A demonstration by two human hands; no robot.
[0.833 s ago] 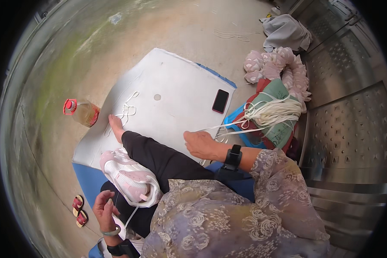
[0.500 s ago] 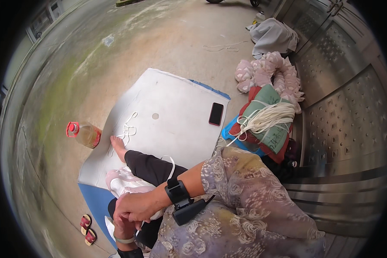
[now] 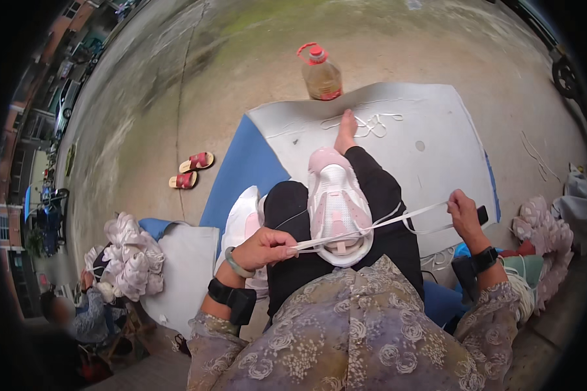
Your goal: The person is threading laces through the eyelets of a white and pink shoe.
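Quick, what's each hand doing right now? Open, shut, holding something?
Left hand: closed, pinching white shoelace between thumb and fingers.
Right hand: closed, also holding white shoelace.

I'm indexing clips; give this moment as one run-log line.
left hand: holds white lace; right hand: holds white lace; white lace: strung across shoe; shoe: toe pointing away
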